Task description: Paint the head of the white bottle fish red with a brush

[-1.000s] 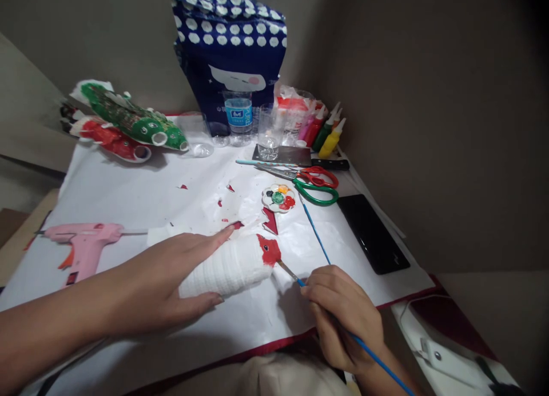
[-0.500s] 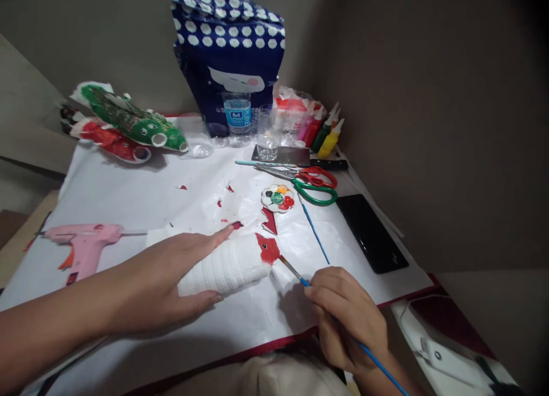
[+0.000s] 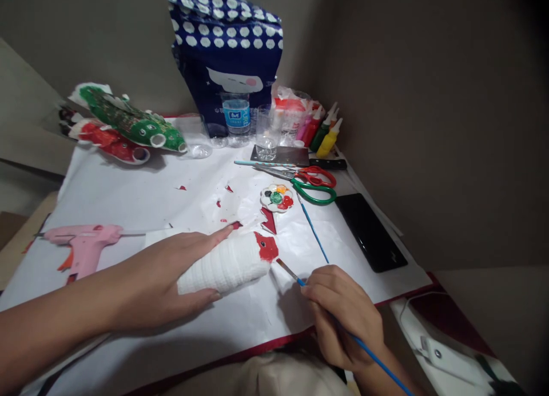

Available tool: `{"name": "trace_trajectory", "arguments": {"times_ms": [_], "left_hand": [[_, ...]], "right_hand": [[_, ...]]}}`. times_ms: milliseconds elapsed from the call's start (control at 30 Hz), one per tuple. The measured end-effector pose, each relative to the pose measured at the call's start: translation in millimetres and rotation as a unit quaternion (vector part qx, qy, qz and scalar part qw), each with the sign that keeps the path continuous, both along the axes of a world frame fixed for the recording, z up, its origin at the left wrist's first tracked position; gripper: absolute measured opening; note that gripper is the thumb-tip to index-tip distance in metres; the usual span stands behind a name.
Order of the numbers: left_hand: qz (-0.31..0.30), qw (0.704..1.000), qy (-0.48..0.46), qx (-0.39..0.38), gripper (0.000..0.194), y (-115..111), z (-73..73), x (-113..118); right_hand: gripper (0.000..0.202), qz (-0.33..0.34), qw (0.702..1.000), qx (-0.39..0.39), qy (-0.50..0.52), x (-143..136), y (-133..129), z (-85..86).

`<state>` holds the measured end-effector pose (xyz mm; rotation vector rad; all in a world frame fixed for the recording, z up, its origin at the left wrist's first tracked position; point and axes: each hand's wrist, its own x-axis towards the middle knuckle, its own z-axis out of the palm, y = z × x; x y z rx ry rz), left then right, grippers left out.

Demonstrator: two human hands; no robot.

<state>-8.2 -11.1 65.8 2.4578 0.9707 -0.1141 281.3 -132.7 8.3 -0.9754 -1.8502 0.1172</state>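
Item 1: left hand (image 3: 171,270). Forearm enters from the left edge; palm turned down over the white wrapped form (image 3: 227,264), thumb along its near side, fingers along its far side. Grip partly open, spanning the form.

Item 2: white wrapped form. Lies on the table (image 3: 128,196) toward the near side, its red-painted end with a small dark spot pointing right.

Item 3: right hand (image 3: 338,310). Raised by the near edge, wrist low at the right, fingers closed around the blue-handled brush (image 3: 294,275). Handle slants down to the lower right; bristles at the red end, contact too fine to tell.

Item 4: edges. Red border runs along the near side, beneath the right hand, and out to the right corner. Phone (image 3: 371,232) lies inside the right edge.

Item 5: room. White covering shows between the right hand and the phone, and between the glue gun (image 3: 83,242) and the fish figures (image 3: 137,127). Beyond the form: red scrap (image 3: 269,220), paint palette (image 3: 277,198), scissors (image 3: 315,190); a second brush (image 3: 313,227) slants toward the right hand.
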Motion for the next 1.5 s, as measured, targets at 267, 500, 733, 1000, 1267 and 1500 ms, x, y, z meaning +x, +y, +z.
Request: {"name": "trace_trajectory", "arguments": {"times_ms": [267,500,733,1000,1267,1500], "left_hand": [[0.013,1.0,0.009,-0.008,0.08,0.1,1.9,0.5],[0.007,1.0,0.01,-0.009,0.078,1.2,-0.3,0.7],[0.002,1.0,0.017,-0.017,0.077,0.9,3.2,1.4],[0.005,1.0,-0.006,-0.002,0.082,1.1,-3.0,-0.2],[-0.009,0.999,-0.032,0.009,0.085,2.8,-4.6,-3.0],[-0.016,0.999,-0.038,0.006,0.086,4.4,-5.2,-3.2]], "right_hand": [[0.041,0.011,1.0,0.002,-0.012,-0.7,1.3,-0.2],[0.042,0.009,1.0,0.017,-0.02,-0.6,1.6,-0.5],[0.039,0.018,1.0,0.011,-0.003,-2.0,0.3,0.9],[0.02,-0.113,0.992,-0.039,-0.029,18.8,36.2,38.1],[0.011,-0.156,0.983,-0.065,-0.067,41.2,91.8,9.4],[0.013,-0.158,0.981,-0.1,-0.06,41.2,96.9,1.0]]}}
